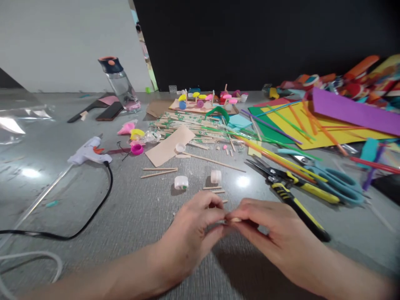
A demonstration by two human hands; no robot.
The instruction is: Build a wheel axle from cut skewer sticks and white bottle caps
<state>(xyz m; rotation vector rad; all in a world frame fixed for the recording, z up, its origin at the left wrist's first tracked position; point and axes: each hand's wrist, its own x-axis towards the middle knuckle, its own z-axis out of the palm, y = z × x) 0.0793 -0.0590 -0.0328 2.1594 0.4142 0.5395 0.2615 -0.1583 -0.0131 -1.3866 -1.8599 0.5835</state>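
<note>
Wooden, thin and brittle: we pinch a short stick piece between left hand and right hand, fingertips at its ends, just below the bottle caps.

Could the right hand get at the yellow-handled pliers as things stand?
Probably yes: the pliers lie uncovered on the table just beside the right hand, but its fingers are pinching a small piece with the left hand.

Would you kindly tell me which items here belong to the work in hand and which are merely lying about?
In hand:
left hand and right hand pinching a small wooden piece
short stick bits
two white bottle caps

Lying about:
glue gun
yellow-handled cutters
blue scissors
water bottle
coloured foam sheets
</note>
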